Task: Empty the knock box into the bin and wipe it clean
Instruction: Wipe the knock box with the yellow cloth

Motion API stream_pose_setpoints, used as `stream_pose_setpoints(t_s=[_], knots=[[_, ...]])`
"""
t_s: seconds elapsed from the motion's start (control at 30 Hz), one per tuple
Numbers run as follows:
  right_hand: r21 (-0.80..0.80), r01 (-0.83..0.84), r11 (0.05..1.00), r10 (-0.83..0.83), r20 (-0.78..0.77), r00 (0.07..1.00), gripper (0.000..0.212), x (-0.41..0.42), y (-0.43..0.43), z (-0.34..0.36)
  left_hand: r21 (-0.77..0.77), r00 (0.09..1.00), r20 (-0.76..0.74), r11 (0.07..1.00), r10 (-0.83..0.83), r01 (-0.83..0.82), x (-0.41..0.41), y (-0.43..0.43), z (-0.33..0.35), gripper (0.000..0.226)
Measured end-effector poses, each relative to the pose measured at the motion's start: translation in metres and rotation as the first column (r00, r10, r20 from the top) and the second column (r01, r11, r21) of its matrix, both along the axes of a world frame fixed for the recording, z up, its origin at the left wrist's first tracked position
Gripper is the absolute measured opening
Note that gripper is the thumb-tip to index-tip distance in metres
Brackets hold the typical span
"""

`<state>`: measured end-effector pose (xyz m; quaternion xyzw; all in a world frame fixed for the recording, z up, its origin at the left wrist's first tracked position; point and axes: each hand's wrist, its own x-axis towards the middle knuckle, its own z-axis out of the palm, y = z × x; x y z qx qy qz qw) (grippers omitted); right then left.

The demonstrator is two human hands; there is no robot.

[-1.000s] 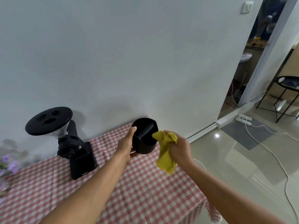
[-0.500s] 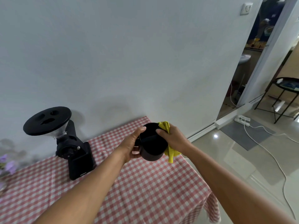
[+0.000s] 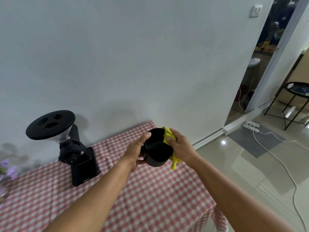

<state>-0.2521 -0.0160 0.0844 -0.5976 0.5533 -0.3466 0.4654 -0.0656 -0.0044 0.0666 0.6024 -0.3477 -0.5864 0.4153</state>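
A plain white wall [image 3: 133, 56] rises behind the table [image 3: 150, 198], which wears a red checked cloth. Glossy pale floor tiles [image 3: 250, 173] reflect a light; white cables [image 3: 284, 164] trail across them. A black side table [image 3: 296, 92] stands near the open doorway [image 3: 260, 72].

- I stood in a home, in a lived-in room and not a café or shop.
- The desk [image 3: 150, 198] before me wore a red-and-white checked cloth and stood against a plain white wall [image 3: 133, 56].
- A black coffee grinder [image 3: 73, 148] stood on it, the household kind.
- Through the open doorway [image 3: 260, 72] I saw a washbasin [image 3: 254, 62].
- A power strip [image 3: 250, 126] with white cables lay on the glossy tiled floor [image 3: 234, 164], near a small black side table [image 3: 296, 91].
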Motion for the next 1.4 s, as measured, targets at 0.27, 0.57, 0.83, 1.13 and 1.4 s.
stream_pose_setpoints(t_s=[0.27, 0.57, 0.83, 1.13, 1.4], knots=[[-0.157, -0.08, 0.984, 0.025, -0.324, 0.946, 0.023, 0.003, -0.006, 0.013, -0.028, 0.987, 0.084, 0.989, -0.139, 0.142, 0.007, 0.002, 0.007, 0.055], [-0.246, 0.194, 0.95, -0.271, -0.333, 0.903, 0.024, 0.012, -0.008, 0.009, -0.084, 0.989, -0.11, 0.993, -0.097, 0.088, -0.005, 0.006, 0.012, 0.065], [-0.126, 0.354, 0.927, -0.372, -0.173, 0.912, 0.024, 0.02, -0.004, 0.0, -0.187, 0.984, -0.152, 0.975, 0.091, -0.119, -0.011, 0.007, 0.004, 0.042], [-0.482, -0.241, 0.842, -0.07, -0.542, 0.838, 0.04, 0.004, -0.021, 0.028, -0.194, 0.964, 0.025, 0.944, -0.266, 0.265, 0.007, -0.004, 0.028, 0.049], [-0.296, -0.022, 0.955, -0.137, -0.506, 0.852, 0.022, -0.002, -0.016, 0.022, -0.26, 0.997, 0.04, 0.962, -0.072, 0.08, -0.008, 0.002, 0.011, 0.016]])
